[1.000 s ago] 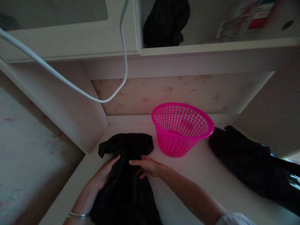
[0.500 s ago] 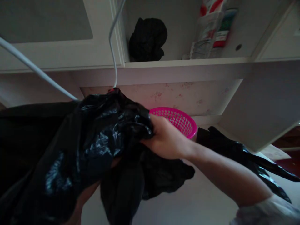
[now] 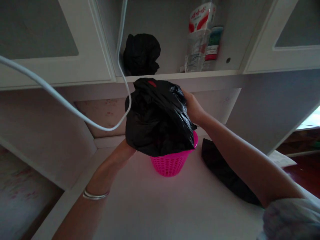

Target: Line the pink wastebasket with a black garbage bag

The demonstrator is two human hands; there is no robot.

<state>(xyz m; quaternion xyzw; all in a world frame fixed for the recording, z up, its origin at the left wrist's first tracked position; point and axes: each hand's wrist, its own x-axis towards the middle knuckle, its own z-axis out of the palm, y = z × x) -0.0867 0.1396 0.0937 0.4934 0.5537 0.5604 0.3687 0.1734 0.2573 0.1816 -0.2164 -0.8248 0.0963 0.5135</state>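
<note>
A black plastic bag (image 3: 157, 116) hangs over the pink perforated basket (image 3: 170, 164), with its lower end inside the basket's rim. My left hand (image 3: 123, 153) grips the bag's lower left edge; a silver bangle is on that wrist. My right hand (image 3: 191, 106) holds the bag's upper right side, with its fingers hidden behind the plastic. The basket stands on the white desk top (image 3: 155, 206) near the back wall.
Another black bag (image 3: 225, 171) lies flat on the desk to the right of the basket. On the shelf above sit a bunched black bag (image 3: 141, 53) and a plastic bottle (image 3: 198, 36). A white cable (image 3: 62, 101) loops down at the left.
The bag lay flat on the desk under both hands. I lifted it up and carried it to the right, over the basket.
</note>
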